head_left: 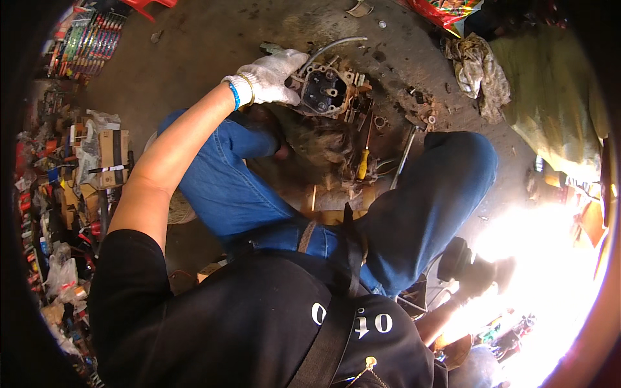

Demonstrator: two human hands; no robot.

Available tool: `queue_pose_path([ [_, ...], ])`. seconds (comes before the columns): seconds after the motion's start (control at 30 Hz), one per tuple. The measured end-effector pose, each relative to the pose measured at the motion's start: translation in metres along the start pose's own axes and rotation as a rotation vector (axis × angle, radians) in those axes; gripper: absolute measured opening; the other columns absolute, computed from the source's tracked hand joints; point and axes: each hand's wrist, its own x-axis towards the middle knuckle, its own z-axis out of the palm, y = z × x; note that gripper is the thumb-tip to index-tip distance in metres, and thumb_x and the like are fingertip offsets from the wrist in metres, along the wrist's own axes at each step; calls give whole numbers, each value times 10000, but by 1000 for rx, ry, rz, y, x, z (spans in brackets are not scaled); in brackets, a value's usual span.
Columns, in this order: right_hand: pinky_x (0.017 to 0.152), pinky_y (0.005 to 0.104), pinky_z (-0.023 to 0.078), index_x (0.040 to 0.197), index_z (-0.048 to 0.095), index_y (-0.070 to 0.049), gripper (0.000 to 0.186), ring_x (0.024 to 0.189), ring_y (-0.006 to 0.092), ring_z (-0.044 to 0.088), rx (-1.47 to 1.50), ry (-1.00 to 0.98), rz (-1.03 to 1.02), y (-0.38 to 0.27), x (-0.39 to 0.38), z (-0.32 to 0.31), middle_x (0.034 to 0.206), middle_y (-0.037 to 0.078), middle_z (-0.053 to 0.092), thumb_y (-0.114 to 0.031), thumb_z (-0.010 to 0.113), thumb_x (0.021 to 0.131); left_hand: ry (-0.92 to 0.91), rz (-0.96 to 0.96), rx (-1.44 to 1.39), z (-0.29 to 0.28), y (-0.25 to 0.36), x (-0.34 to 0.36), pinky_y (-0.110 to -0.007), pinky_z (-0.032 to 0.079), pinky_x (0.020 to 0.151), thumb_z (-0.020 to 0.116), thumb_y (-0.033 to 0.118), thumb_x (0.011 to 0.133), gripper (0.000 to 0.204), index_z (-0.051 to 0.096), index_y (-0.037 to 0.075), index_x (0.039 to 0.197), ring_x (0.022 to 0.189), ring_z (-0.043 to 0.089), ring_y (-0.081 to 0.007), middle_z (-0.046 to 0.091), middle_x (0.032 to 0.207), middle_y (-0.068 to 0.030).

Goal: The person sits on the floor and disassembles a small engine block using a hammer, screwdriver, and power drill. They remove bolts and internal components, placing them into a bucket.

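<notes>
My left hand, in a white knit glove, grips the left side of a metal engine part with a dark recessed top. A curved grey hose arches above it. A yellow-handled screwdriver lies below the part, beside a long metal tool and a small flat gasket. My right forearm reaches out at the lower right, its hand lost in bright glare and shadow, so its fingers cannot be made out.
My jeans-clad legs frame the work. Cluttered boxes and packaged goods line the left. A dirty rag and green-grey cover are at the right, a red plastic stool at the top.
</notes>
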Motion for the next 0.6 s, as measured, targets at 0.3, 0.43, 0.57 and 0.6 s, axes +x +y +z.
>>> queue_pose_path([
  [0.3,940,391,505,1230,644,-32,554,983,300,686,53,-227,-434,-227,-13,-114,1127,156,713,-263,782,746,70,70,111,9,6,0,-472,436,1065,845,388,699,865,505,115,1446,1245,541,-375,569,1353,-171],
  [0.43,948,390,503,1230,648,-28,561,984,298,688,25,-470,-652,-307,-46,-88,1123,155,716,-263,782,738,-92,-76,74,4,14,1,-463,397,1108,826,409,738,862,469,173,1486,1302,487,-350,517,1407,-162],
  [0.57,957,388,501,1229,652,-23,569,985,296,689,15,-726,-824,-363,-65,-28,1120,154,718,-262,782,730,-54,-23,62,4,16,-1,-458,415,1080,802,450,746,834,489,119,1444,1262,517,-336,581,1313,-143],
  [0.6,959,388,501,1229,653,-22,571,985,296,690,18,-778,-856,-373,-67,-12,1119,154,718,-262,782,728,-35,-19,35,6,15,-2,-456,416,1081,804,444,743,835,490,101,1436,1258,522,-331,592,1300,-140],
])
